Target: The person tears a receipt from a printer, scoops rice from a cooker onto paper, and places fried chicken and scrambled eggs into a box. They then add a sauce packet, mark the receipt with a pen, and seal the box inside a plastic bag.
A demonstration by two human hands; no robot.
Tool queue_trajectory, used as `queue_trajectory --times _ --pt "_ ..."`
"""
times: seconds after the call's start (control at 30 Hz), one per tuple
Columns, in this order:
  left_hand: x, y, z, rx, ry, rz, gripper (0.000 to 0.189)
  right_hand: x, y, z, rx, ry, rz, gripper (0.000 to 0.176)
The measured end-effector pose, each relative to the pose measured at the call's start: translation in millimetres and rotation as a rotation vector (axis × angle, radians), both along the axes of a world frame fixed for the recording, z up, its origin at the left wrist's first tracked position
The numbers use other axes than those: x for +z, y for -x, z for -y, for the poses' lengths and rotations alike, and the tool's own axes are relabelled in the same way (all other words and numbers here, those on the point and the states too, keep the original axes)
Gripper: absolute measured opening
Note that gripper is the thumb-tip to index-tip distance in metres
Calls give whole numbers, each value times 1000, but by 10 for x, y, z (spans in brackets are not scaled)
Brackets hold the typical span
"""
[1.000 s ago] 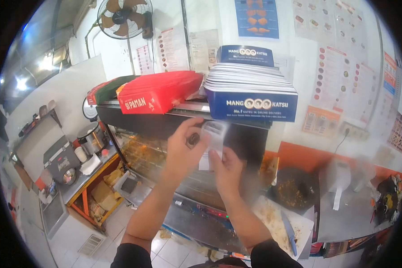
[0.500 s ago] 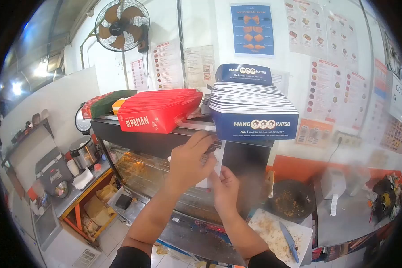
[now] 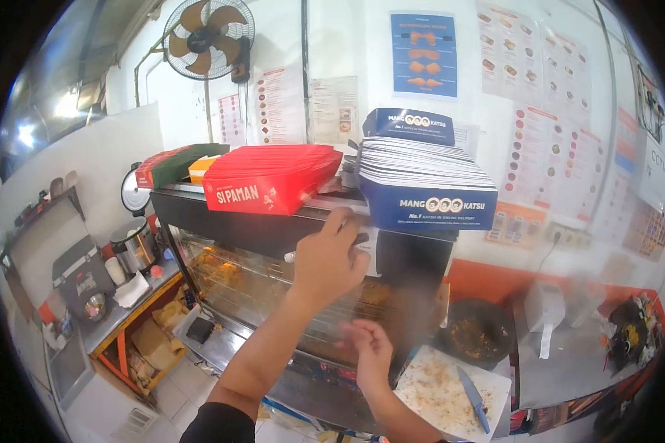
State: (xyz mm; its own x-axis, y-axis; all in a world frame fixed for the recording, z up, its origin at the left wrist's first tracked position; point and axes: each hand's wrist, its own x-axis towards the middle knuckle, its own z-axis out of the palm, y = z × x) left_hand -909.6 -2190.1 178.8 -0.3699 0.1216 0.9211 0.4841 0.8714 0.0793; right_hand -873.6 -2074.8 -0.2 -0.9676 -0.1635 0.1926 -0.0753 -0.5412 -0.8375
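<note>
My left hand is raised at the upper front of a glass-fronted food warmer, its fingers curled. From its left side pokes the pale end of a slim, pen-like stick; a dark bit shows by the fingertips, and the grip hides the rest. Just right of those fingers, a white paper slip lies against the dark cabinet. Lower down, in front of the glass, my right hand has loosely bent, slightly blurred fingers with nothing visible in them. Fried food pieces show behind the glass.
On the warmer stand red folded boxes, blue-and-white folded boxes and green ones. At lower right are a cutting board with a knife, a dark pan and a receipt printer. A fan hangs above.
My right hand has come away from the paper slip and dropped lower. My left hand remains near the warmer's top edge, still with the stick. The view has shifted slightly.
</note>
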Motion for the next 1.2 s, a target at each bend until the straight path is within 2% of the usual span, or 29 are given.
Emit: queue_trajectory --times 0.13,0.23,0.3,0.37,0.4,0.43,0.53,0.63,0.77,0.83,0.93,0.97,1.07,1.1,1.2 --pt "-74 -217 -22 -4 -128 29 42 -477 -274 -51 110 -61 90 25" --pt "-468 -480 118 -111 -127 -9 37 -803 -426 -35 150 -105 107 29" --pt "-944 -819 154 -154 -264 338 26 -1029 -444 -73 192 -175 32 35" --pt "-1493 -1056 262 -445 -616 675 24 -1263 -572 9 222 -165 19 41" --pt "-1717 -1229 328 -509 -850 869 30 -1324 -617 71 224 -152 13 45" --pt "-1940 -1413 397 -592 -1080 1054 37 -1338 -684 177 301 -112 -151 52" --pt "-2821 -1898 439 -644 -1811 694 34 -1384 -931 218 669 -277 36 45" --pt "-3251 -2557 719 -301 -1650 579 29 -1528 -1028 422 793 -335 144 27" --pt "-3229 -3475 1058 -47 -1575 607 28 -1575 -1146 873 957 -518 78 16" --pt "-3164 -3799 1075 101 -1575 604 28 -1555 -1308 1213 996 -504 89 14" --pt "-3359 -4215 1198 503 -1225 753 28 -1602 -1604 1789 1170 -471 81 13" --pt "-3428 -4337 1253 534 -1288 708 24 -1593 -1735 2010 1246 -451 76 14" --pt "-3439 -4756 1581 575 -1303 581 24 -1512 -2226 2681 1563 -728 -189 16" --pt "-3406 -4897 1734 623 -1308 564 23 -1477 -2411 2867 1638 -684 -96 18" --pt "-3378 -5326 2260 773 -1264 465 22 -1494 -2981 3430 1505 -609 -35 14"
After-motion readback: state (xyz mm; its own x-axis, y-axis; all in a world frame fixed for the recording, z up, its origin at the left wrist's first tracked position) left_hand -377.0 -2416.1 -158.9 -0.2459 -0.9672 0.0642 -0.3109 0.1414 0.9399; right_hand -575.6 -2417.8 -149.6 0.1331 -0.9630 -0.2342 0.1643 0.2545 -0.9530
